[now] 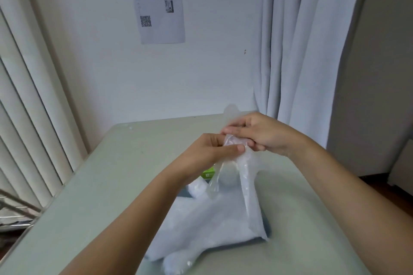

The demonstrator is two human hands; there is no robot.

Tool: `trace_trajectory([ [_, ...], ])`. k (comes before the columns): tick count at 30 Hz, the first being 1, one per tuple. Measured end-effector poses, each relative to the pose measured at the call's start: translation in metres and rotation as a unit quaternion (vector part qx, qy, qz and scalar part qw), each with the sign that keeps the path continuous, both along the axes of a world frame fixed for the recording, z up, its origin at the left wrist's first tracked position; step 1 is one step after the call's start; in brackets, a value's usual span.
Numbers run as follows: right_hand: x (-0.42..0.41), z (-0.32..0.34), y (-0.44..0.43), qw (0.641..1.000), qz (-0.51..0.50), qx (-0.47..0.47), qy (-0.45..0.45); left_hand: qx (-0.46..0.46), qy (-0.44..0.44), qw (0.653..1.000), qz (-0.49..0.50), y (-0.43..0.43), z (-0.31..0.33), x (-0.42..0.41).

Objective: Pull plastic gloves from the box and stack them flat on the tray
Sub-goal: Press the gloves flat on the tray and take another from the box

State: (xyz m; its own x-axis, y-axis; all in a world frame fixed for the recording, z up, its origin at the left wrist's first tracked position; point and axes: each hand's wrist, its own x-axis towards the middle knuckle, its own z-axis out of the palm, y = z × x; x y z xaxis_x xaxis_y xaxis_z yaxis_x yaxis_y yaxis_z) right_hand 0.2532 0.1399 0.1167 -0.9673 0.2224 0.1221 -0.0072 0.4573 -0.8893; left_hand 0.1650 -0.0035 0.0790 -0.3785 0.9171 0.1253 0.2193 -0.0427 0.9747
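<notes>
I judge this thin clear plastic glove (244, 182) limp, light and slippery. The fingers (234, 148) of the left hand (212, 152) and right hand (264, 134) pinch its bunched top; the cuff edge looks the best hold.

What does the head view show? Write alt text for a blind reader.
A left hand and a right hand pinch a clear plastic glove above a pile of gloves on a dark tray. A green box shows behind.
</notes>
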Motion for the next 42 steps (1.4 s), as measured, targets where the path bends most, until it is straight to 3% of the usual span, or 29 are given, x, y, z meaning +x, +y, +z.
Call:
trace_trajectory([
  [2,-0.001,-0.013,-0.005,0.978,-0.029,-0.204,0.046,0.015,0.001,0.999,0.043,-0.005,-0.003,0.001],
  [4,0.002,-0.030,-0.006,0.909,-0.100,-0.388,0.117,0.030,-0.001,0.992,0.123,-0.008,-0.007,0.000],
  [7,0.019,-0.063,-0.009,0.838,-0.179,-0.470,0.211,0.064,-0.037,0.976,0.205,-0.015,-0.011,0.000],
  [9,0.033,-0.087,-0.019,0.854,-0.182,-0.427,0.235,0.080,-0.066,0.963,0.247,-0.019,-0.014,-0.001],
  [14,0.046,-0.106,-0.064,0.942,-0.129,-0.244,0.192,0.101,-0.156,0.933,0.307,-0.023,-0.022,0.000],
  [16,0.043,-0.098,-0.076,0.943,-0.142,-0.223,0.203,0.105,-0.178,0.930,0.304,-0.023,-0.027,0.003],
  [20,0.027,-0.077,-0.069,0.921,-0.263,-0.141,0.250,0.103,-0.223,0.927,0.284,-0.028,-0.034,0.003],
  [23,0.020,-0.058,-0.056,0.929,-0.257,-0.087,0.250,0.124,-0.320,0.901,0.266,-0.037,-0.042,-0.005],
  [25,0.019,-0.042,-0.050,0.951,-0.216,-0.015,0.220,0.110,-0.332,0.897,0.271,-0.045,-0.048,-0.012],
  [28,0.018,-0.020,-0.045,0.973,-0.132,0.077,0.172,0.067,-0.269,0.890,0.363,-0.059,-0.057,-0.033],
  [31,0.018,0.004,-0.048,0.977,-0.036,0.188,0.093,0.120,-0.159,0.899,0.389,-0.078,-0.044,-0.052],
  [33,0.017,0.018,-0.052,0.959,0.023,0.283,0.024,0.150,-0.069,0.943,0.289,-0.087,-0.024,-0.053],
  [35,0.015,0.029,-0.056,0.941,0.071,0.331,-0.013,0.121,0.044,0.977,0.168,-0.088,-0.005,-0.044],
  [37,0.013,0.036,-0.062,0.938,0.109,0.328,-0.038,0.076,0.119,0.987,0.078,-0.083,0.010,-0.032],
  [42,0.015,0.044,-0.071,0.921,0.161,0.350,-0.066,-0.006,0.153,0.988,-0.038,-0.070,0.024,-0.011],
])
